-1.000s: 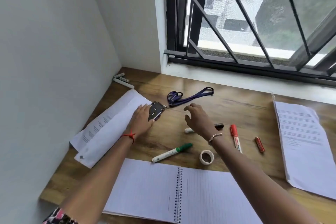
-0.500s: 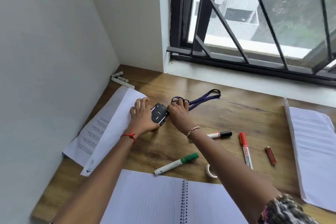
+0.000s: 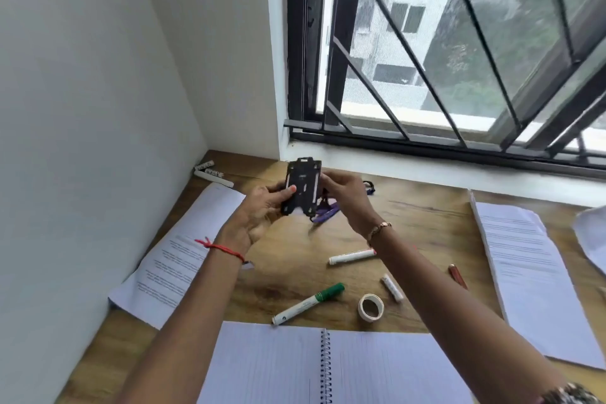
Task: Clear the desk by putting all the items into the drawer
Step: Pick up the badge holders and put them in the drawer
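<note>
The black card holder (image 3: 301, 187) is held upright above the desk (image 3: 423, 226), between both hands: the left hand (image 3: 262, 207) grips its left side, the right hand (image 3: 346, 195) pinches its right edge, and the purple lanyard (image 3: 323, 215) hangs below it.

The purple fabric lanyard (image 3: 323, 214) is mostly hidden behind the black plastic badge holder (image 3: 301, 188) and the right hand (image 3: 347, 197), so only short bits show. The right forearm covers the cap end of the white marker (image 3: 351, 256) and part of the small red pen (image 3: 457, 276). The open spiral-bound lined notebook (image 3: 278, 367) is cut off by the bottom edge, and print on the white paper sheets (image 3: 173, 259) is too blurred to read.
</note>
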